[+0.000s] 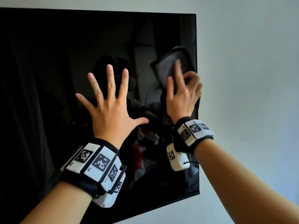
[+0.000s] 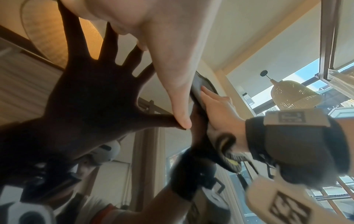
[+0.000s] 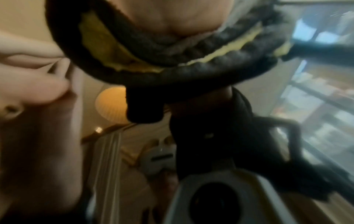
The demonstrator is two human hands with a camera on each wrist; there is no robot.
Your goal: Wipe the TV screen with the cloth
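— Where are the edges?

— The glossy black flat TV screen (image 1: 64, 78) hangs on a pale white wall (image 1: 250, 78). Its right edge runs just beside the right hand (image 1: 182, 97); the bottom edge slants below both wrists. Dark glass stretches wide to the left of the left hand (image 1: 108, 109), and some lies above both hands.

— And the hands?

— The left one is spread wide, fingers straight, thumb out; in the left wrist view its thumb tip (image 2: 184, 121) meets its own reflection, so it touches the glass. The right one presses the dark grey cloth with stitched black border (image 1: 171, 65) against the screen near the right edge, fingers partly curled over it, blurred.

— The cloth?

— Folded, its upper part showing above the fingers, the rest hanging behind the palm. The right wrist view shows a yellowish lining (image 3: 220, 54) between its dark folds.
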